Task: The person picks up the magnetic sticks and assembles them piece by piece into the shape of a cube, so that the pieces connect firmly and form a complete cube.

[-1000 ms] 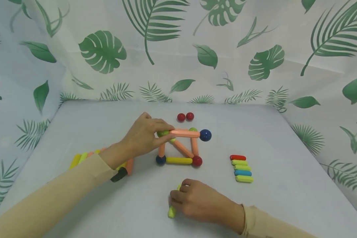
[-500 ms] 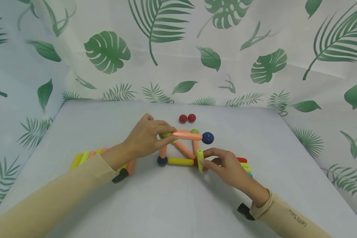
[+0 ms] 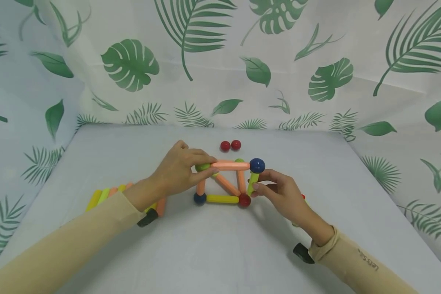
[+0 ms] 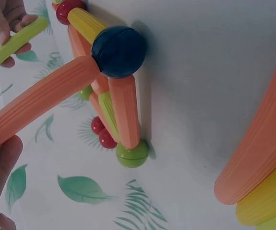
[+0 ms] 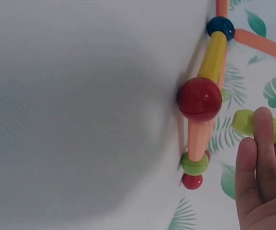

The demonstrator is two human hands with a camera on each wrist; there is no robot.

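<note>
My left hand [image 3: 181, 167] pinches a green ball [image 3: 203, 166] at the raised corner of a frame of sticks and balls. From that ball an orange stick [image 3: 229, 165] runs right to a dark blue ball [image 3: 257, 165], held above the table. Below the blue ball, my right hand [image 3: 283, 198] pinches a lime stick [image 3: 253, 183], whose upper end meets the ball. The stick's lower end stands apart from the red ball [image 5: 200, 99]. An orange stick [image 4: 44, 100] rises from the lower blue ball [image 4: 118, 51] to the held green ball. A yellow stick [image 3: 222, 199] joins the front corners.
Two red balls [image 3: 236, 145] lie behind the frame. Left, several orange, yellow and lime sticks [image 3: 95, 199] lie partly under the left forearm. More short sticks are mostly hidden behind the right hand. A leaf-print cloth [image 3: 224, 85] backs the table.
My right hand has lifted the lime stick from the front of the table, carried it up and brought its top end to the dark blue ball. The left hand has stayed in place.
</note>
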